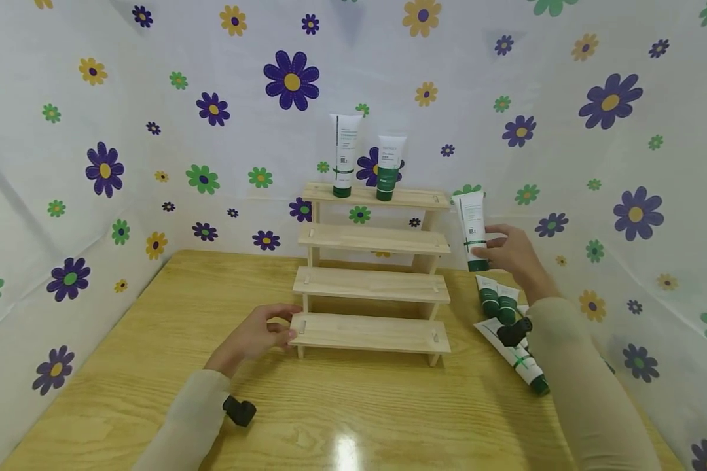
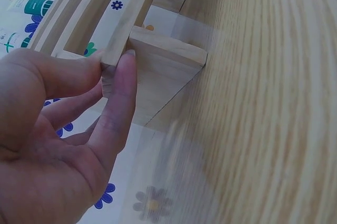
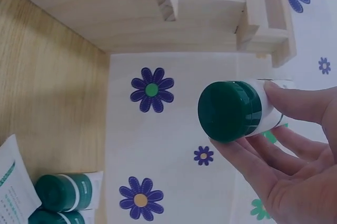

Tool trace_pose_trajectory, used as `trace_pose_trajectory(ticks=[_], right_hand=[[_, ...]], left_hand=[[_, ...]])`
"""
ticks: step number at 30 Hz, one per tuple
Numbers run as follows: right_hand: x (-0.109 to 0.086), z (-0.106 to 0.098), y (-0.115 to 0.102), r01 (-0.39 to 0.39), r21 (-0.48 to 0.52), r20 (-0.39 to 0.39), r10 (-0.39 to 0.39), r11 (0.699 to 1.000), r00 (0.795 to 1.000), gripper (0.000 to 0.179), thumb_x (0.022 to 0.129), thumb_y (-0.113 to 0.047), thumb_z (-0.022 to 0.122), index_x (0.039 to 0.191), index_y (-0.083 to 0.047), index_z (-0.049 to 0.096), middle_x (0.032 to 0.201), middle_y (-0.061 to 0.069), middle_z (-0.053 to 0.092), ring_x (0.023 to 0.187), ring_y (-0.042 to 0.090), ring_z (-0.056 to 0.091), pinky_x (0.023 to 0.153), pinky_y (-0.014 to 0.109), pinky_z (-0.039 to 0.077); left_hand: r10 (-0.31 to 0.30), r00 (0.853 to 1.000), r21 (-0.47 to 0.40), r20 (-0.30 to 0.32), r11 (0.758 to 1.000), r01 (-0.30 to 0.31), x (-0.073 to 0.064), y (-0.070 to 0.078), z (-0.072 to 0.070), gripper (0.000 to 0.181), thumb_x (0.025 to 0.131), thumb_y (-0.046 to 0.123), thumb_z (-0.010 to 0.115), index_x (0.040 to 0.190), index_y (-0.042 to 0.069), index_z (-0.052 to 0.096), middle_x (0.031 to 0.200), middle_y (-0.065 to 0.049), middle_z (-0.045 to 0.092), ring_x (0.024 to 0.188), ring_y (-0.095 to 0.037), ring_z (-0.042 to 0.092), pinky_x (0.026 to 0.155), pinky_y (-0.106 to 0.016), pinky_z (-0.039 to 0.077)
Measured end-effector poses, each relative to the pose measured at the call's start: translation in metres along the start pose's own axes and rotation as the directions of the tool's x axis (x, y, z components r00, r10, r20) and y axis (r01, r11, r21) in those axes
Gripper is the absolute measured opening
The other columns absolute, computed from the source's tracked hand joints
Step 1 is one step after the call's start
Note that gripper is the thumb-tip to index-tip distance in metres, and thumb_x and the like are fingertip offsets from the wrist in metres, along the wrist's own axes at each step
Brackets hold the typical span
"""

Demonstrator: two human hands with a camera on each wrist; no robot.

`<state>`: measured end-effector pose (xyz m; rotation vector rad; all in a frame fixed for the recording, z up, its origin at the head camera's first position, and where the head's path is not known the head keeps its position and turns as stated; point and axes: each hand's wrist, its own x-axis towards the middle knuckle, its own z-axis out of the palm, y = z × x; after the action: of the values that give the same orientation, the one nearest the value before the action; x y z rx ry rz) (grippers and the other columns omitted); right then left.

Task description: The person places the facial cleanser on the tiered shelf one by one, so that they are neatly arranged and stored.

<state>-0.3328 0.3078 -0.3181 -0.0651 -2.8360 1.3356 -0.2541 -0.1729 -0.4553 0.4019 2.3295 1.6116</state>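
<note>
A tiered wooden display stand [image 1: 371, 284] stands on the table. My left hand [image 1: 258, 335] pinches the left end of its lowest shelf between thumb and fingers, seen close up in the left wrist view. My right hand [image 1: 512, 256] holds a white squeeze tube [image 1: 473, 222] with a dark green cap, upright and slightly tilted, in the air right of the stand. The right wrist view shows the tube's green cap [image 3: 224, 112] facing the camera. On the top shelf stand a tall white tube [image 1: 345, 147] and a shorter white and green tube [image 1: 390, 163], caps down.
Several more tubes lie on the table to the right, partly behind the right forearm, among them a large white tube [image 1: 514, 353] and smaller green and white ones [image 1: 508, 307]. Flower-printed sheeting [image 1: 230, 118] hangs around the wooden table [image 1: 224, 281].
</note>
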Motion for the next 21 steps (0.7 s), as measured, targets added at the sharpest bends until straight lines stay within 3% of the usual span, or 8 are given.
trace_pose_trajectory(ticks=[8, 16, 21], right_hand=[[-0.002, -0.003, -0.02, 0.054, 0.014, -0.079, -0.053, 0.998, 0.995, 0.076, 0.1, -0.024, 0.069, 0.161, -0.005, 0.028, 0.152, 0.032, 0.047, 0.132, 0.049, 0.054, 0.109, 0.06, 0.05], [-0.005, 0.0, -0.035, 0.08, 0.062, -0.1, -0.074, 0.995, 0.992, 0.075, 0.099, -0.024, 0.07, 0.161, -0.009, 0.03, 0.152, 0.028, 0.049, 0.132, 0.045, 0.056, 0.111, 0.058, 0.049], [-0.006, 0.0, -0.041, 0.113, 0.089, -0.117, -0.102, 0.99, 0.988, 0.073, 0.1, -0.022, 0.068, 0.161, -0.008, 0.03, 0.151, 0.028, 0.05, 0.132, 0.045, 0.056, 0.111, 0.058, 0.049]], left_hand=[[0.008, 1.0, -0.004, 0.003, 1.0, -0.008, 0.001, 0.001, 0.0, 0.049, 0.099, 0.0, 0.065, 0.147, -0.001, 0.051, 0.131, -0.026, 0.054, 0.095, -0.019, 0.069, 0.082, -0.037, 0.065], [0.073, 0.997, -0.009, 0.029, 0.997, -0.073, 0.0, -0.002, -0.003, 0.051, 0.099, -0.001, 0.064, 0.148, -0.006, 0.048, 0.133, -0.032, 0.051, 0.09, -0.019, 0.068, 0.081, -0.039, 0.065], [0.067, 0.997, -0.01, 0.029, 0.998, -0.067, 0.0, -0.002, -0.002, 0.051, 0.099, 0.0, 0.065, 0.147, -0.005, 0.049, 0.134, -0.032, 0.05, 0.089, -0.018, 0.068, 0.082, -0.04, 0.065]])
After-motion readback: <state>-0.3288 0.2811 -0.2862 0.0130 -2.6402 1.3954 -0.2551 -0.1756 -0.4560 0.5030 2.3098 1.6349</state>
